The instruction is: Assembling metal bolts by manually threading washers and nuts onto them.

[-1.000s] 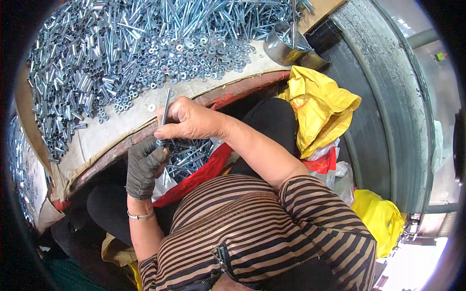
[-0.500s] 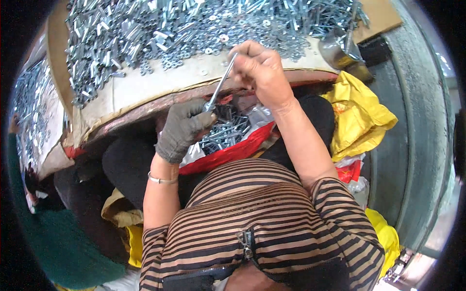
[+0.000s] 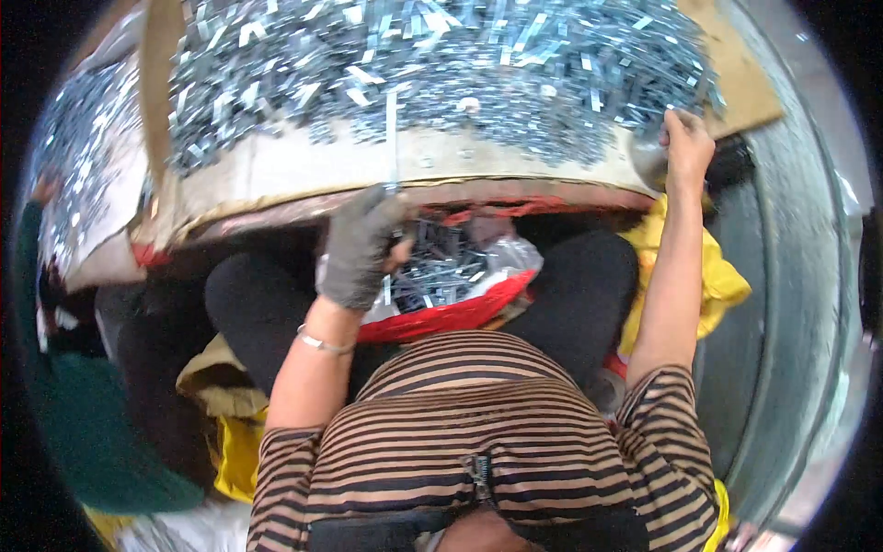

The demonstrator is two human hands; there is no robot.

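My left hand point(image 3: 363, 253), in a grey glove, is closed around the lower end of a long, thin metal bolt point(image 3: 392, 138). The bolt points away from me, over the near edge of the worktable. My bare right hand point(image 3: 688, 152) is far out to the right, beside a shiny metal container point(image 3: 648, 158) and the right end of the heap of metal parts point(image 3: 441, 78). Its fingers are curled together; blur hides what is in them. Below my left hand, a red-rimmed bag point(image 3: 460, 316) holds several loose metal pieces point(image 3: 440, 279).
A cardboard strip point(image 3: 156, 92) divides the heap from another on the left, where another person's hand point(image 3: 44, 190) rests. A cardboard piece point(image 3: 745, 69) lies at the table's right end. A yellow bag point(image 3: 708, 276) hangs below my right arm. Grey ledges run along the right.
My right hand has left the bolt's upper end and swung right to the metal container. My left hand still holds the bolt, now more upright. The view has shifted slightly.
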